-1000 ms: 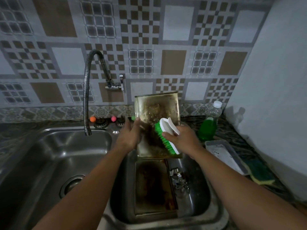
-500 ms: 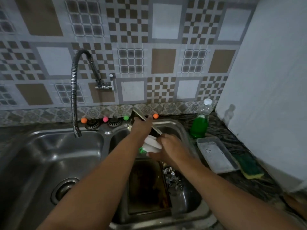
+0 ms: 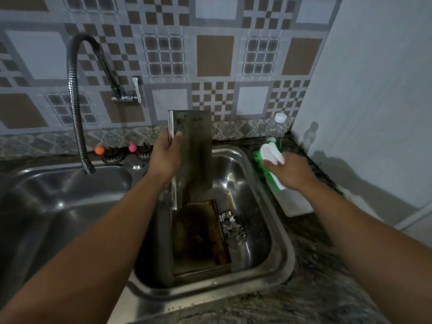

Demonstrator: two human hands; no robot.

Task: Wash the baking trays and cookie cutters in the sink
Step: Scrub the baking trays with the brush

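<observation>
My left hand (image 3: 166,157) grips the left edge of a metal baking tray (image 3: 196,155) and holds it upright over the right sink basin (image 3: 254,183), its grey underside toward me. My right hand (image 3: 292,170) is off to the right above the counter, closed on a white scrub brush with green bristles (image 3: 270,163). A second, brown-stained baking tray (image 3: 198,239) lies flat in the bottom of the right basin. Several metal cookie cutters (image 3: 231,226) sit beside it on the basin floor.
A flexible faucet (image 3: 77,113) hangs over the left basin (image 3: 58,206). A bottle of green dish soap (image 3: 277,129) stands on the counter by the white wall. A small white tray (image 3: 294,202) lies on the counter under my right arm. Coloured sink plugs (image 3: 117,149) rest behind the basins.
The brush has left the tray and moved right over the counter. My left hand has turned the held tray so that its back now faces me.
</observation>
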